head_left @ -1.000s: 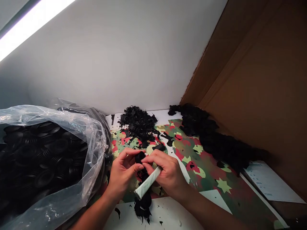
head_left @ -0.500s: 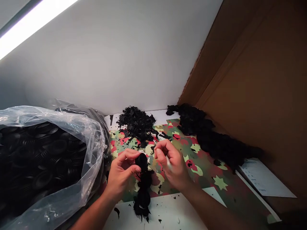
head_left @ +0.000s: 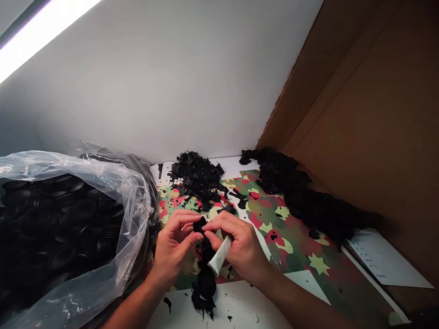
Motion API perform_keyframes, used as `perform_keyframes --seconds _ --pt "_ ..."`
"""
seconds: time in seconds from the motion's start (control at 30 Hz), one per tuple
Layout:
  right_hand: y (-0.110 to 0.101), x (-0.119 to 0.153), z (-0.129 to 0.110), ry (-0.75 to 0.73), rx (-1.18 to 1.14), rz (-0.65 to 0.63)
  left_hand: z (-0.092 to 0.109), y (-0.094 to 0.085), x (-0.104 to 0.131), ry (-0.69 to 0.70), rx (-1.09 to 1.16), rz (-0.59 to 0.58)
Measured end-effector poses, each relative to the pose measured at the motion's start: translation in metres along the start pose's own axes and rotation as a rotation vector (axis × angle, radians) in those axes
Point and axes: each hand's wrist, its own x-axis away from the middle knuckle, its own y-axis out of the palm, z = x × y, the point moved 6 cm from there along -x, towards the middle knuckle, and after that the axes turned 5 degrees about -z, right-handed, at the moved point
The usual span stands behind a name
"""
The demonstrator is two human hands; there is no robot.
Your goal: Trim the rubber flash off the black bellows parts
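Between thumb and fingers, my left hand grips a small black rubber part. The fingers of my right hand touch that part's right side. Tucked in the same hand is a pale tool, its wide end pointing down toward me; its other end is hidden. Below the hands, a ragged string of black pieces lies over the patterned sheet and the white surface. A heap of black scraps sits behind the hands.
On the left stands an open clear plastic bag full of ribbed black parts. A long dark pile runs along the cardboard wall at right. White paper lies beside it. The patterned sheet covers the work surface.
My right hand has moved left to the black part in my left hand, and the tool in it has swung into clearer view. The view has shifted slightly.
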Motion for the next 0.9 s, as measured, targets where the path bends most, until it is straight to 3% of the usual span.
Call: perform_keyframes --seconds 0.33,0.53,0.7,0.9 --pt "0.001 0.001 -0.005 -0.017 0.111 -0.003 0.007 0.000 0.007 0.245 -0.182 -0.026" --pt "-0.007 -0.003 0.011 0.046 0.092 0.080 0.025 0.001 0.013 0.458 -0.110 -0.006" --pt "-0.018 -0.004 0.026 0.168 -0.052 0.095 0.033 -0.001 0.007 0.419 -0.047 -0.018" --pt "-0.015 -0.003 0.005 -0.005 -0.020 0.026 0.017 -0.001 0.003 0.327 -0.067 -0.058"
